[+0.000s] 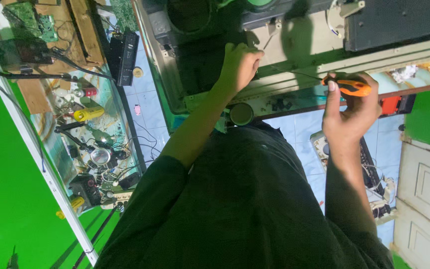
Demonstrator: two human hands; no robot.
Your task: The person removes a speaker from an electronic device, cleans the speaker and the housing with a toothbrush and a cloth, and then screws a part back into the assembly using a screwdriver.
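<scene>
Screwdriver (353,87), orange-handled, sits right of centre in my right hand (350,112), fingers curled shut around the handle, thin shaft pointing left. My left hand (240,65) presses, fingers bent, on the opened grey appliance chassis (299,37) across the top of the frame. Below lies pale blue tiled floor (147,107). At left, a cluttered glass workbench (83,132) carries a yellow tool (88,114) and a green circuit board (30,20).
</scene>
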